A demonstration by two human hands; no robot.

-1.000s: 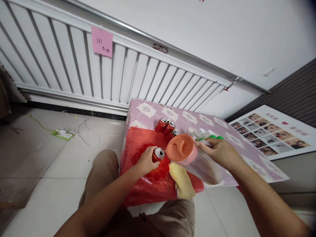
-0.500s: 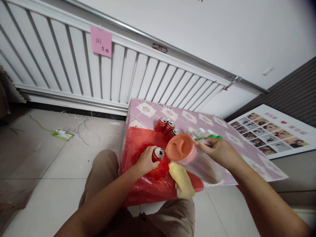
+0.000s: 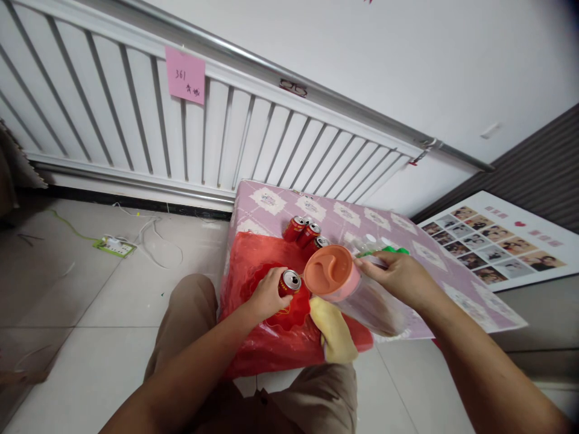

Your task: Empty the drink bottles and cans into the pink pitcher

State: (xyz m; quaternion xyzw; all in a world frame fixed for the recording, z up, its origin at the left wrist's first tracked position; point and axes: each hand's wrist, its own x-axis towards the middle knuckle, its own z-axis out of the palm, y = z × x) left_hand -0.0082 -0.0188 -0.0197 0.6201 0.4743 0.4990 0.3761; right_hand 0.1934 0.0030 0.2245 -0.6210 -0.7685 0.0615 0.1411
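My left hand (image 3: 268, 296) is closed round a red can (image 3: 289, 282) with an opened top, held over a red scalloped tray (image 3: 296, 316). My right hand (image 3: 400, 274) grips the handle of a clear pitcher (image 3: 375, 307) with an orange lid (image 3: 329, 271). The pitcher is tilted, its lid end toward the can, with the spout close to the can's rim. Whether liquid runs between them cannot be made out. A yellow cloth (image 3: 335, 331) lies below the pitcher. Behind the can stand several red cans (image 3: 295, 229).
The table has a purple patterned cover (image 3: 283, 196) and a red plastic sheet (image 3: 244, 244). Clear bottles with green caps (image 3: 395, 249) stand beyond my right hand. A white radiator (image 3: 217, 132) runs behind, a photo board (image 3: 502, 241) leans at right, and a power strip (image 3: 114, 247) lies on the floor.
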